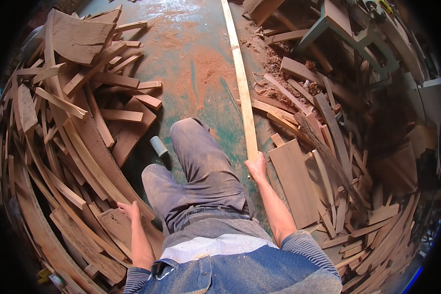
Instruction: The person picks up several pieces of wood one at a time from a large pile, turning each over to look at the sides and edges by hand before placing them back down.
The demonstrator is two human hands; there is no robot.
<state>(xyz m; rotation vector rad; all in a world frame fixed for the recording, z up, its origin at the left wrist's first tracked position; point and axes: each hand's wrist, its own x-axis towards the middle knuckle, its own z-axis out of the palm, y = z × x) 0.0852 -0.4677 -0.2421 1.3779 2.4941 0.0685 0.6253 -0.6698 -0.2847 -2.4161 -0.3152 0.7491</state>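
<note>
My right hand (256, 166) is closed around the near end of a long, pale wooden strip (243, 93). The strip runs away from me across the floor, up to the far edge of the view. On my left, my left hand (129, 210) hangs low with its fingers loosely apart, over the near end of long planks (90, 164) in the left wood pile. Whether its fingertips touch a plank I cannot tell. A wide brown board (294, 183) leans on the pile just right of my right forearm.
Offcuts and a curved slab (78, 36) are heaped along the left. More scrap wood (335, 142) lies on the right, below a pale green metal frame (348, 34). Sawdust (206, 73) covers the green floor (174, 110). A small pale cylinder (158, 146) lies beside my knees.
</note>
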